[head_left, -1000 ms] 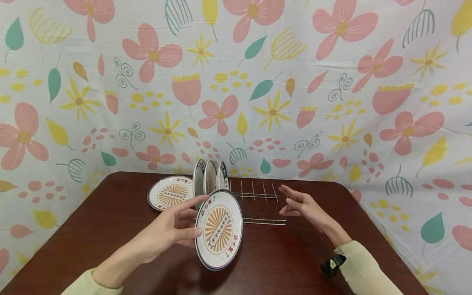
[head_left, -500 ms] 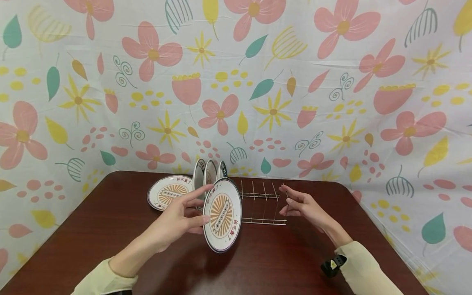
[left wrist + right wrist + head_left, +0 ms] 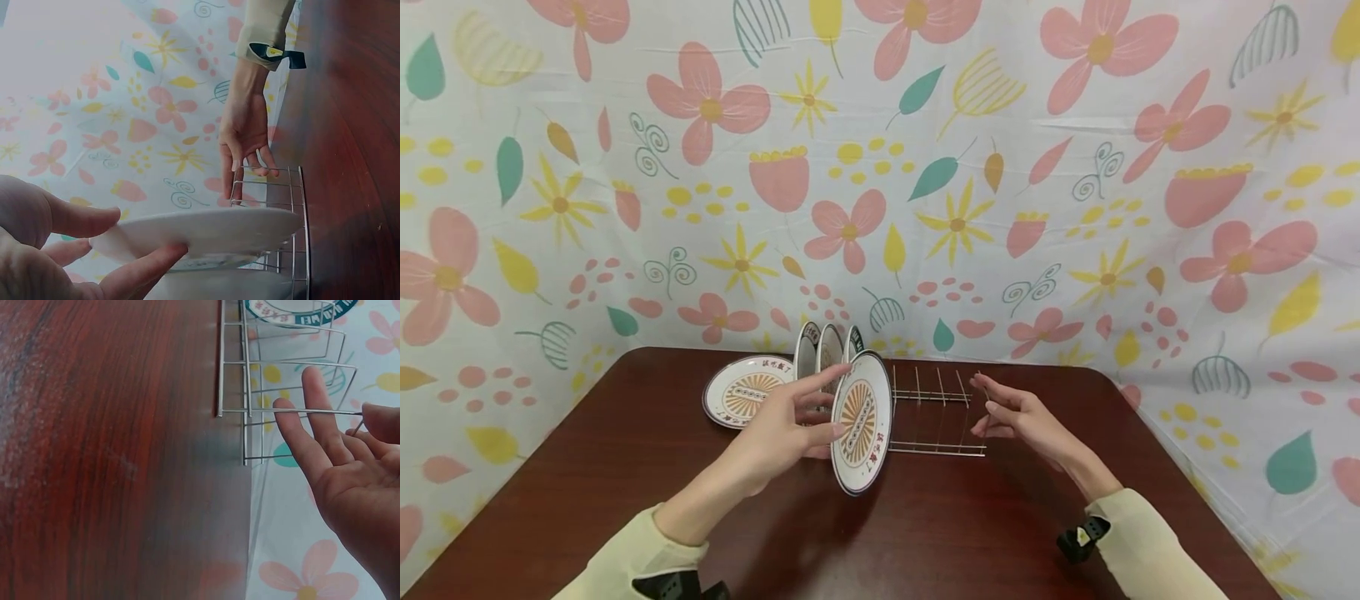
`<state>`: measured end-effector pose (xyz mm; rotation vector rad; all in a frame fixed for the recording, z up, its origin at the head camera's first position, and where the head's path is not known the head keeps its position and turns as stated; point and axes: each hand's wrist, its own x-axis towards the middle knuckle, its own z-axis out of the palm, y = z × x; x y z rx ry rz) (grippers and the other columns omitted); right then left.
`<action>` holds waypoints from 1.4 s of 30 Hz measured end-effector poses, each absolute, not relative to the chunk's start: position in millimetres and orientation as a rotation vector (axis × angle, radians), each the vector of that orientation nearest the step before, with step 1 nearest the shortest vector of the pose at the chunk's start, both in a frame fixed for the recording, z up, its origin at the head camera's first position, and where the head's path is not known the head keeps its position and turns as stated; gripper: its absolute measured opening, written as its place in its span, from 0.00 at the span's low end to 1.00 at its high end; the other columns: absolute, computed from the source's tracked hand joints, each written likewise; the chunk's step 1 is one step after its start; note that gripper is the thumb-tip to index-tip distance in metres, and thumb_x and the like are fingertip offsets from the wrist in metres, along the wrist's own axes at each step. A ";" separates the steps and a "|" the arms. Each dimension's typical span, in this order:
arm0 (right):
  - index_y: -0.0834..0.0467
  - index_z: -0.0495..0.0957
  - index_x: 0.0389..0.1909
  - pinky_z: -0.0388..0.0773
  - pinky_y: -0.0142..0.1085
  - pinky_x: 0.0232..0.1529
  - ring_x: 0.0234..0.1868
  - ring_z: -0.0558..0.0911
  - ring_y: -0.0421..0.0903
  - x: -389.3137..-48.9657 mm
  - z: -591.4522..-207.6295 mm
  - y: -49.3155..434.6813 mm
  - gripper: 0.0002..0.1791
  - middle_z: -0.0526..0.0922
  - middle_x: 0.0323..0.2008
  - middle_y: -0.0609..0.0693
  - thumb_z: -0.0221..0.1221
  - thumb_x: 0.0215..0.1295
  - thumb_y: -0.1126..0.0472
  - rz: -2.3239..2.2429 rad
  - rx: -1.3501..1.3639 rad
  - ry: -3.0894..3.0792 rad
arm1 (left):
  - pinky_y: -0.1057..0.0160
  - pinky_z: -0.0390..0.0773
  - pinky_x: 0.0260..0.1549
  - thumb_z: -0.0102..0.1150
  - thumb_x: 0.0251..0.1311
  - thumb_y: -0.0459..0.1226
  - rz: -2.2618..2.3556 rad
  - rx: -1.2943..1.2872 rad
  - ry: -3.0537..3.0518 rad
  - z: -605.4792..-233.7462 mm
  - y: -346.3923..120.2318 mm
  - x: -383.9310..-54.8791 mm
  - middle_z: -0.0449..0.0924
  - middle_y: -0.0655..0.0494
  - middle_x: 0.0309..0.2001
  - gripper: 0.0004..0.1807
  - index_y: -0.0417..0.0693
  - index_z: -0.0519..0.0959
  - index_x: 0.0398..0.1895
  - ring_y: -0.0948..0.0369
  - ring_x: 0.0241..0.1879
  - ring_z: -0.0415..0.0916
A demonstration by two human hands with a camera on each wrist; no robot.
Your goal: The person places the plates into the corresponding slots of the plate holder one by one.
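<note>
My left hand [image 3: 775,437] holds a white plate [image 3: 863,429] by its left edge, thumb on the near face and other fingers behind. The plate is tilted nearly upright, with an orange sunburst and red characters. In the left wrist view, the thumb and fingers pinch the plate [image 3: 206,234] at its rim. My right hand [image 3: 1026,422] pinches the end wire of a metal dish rack [image 3: 936,451]; the right wrist view shows its fingers against that wire. Three plates [image 3: 806,358] stand upright toward the rack's left end, partly hidden by the held plate and left hand.
Another patterned plate [image 3: 730,383] lies flat on the dark wooden table [image 3: 587,483], left of the rack. Wire dividers [image 3: 942,387] stand at the rack's right part. A floral cloth [image 3: 880,167] hangs behind the table.
My left hand has carried the plate forward and slightly right, toward the rack, and the plate has turned more edge-on. The right hand stays at the rack's end.
</note>
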<state>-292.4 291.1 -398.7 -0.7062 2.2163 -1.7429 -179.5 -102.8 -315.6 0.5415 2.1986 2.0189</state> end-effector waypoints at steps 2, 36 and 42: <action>0.64 0.48 0.84 0.82 0.48 0.58 0.48 0.87 0.56 -292.7 -397.7 291.6 0.34 0.51 0.82 0.64 0.48 0.85 0.65 -1.737 -0.707 2.221 | 0.48 0.88 0.43 0.61 0.65 0.19 2.018 0.544 2.215 -316.1 -98.4 -182.2 0.73 0.27 0.63 0.38 0.46 0.68 0.79 0.40 0.57 0.79; 0.64 0.48 0.84 0.83 0.47 0.58 0.48 0.87 0.55 -293.0 -398.8 292.5 0.34 0.51 0.81 0.66 0.49 0.85 0.64 -1.738 -0.738 2.213 | 0.54 0.89 0.38 0.69 0.62 0.23 2.134 0.404 2.342 -327.3 -61.3 -209.8 0.79 0.32 0.62 0.29 0.49 0.83 0.67 0.44 0.58 0.82; 0.64 0.48 0.84 0.83 0.46 0.57 0.48 0.87 0.55 -293.9 -399.1 292.7 0.34 0.51 0.81 0.66 0.49 0.84 0.65 -1.736 -0.739 2.217 | 0.58 0.89 0.34 0.72 0.61 0.26 2.092 0.396 2.416 -327.0 -58.7 -212.2 0.81 0.35 0.61 0.28 0.52 0.84 0.65 0.49 0.45 0.89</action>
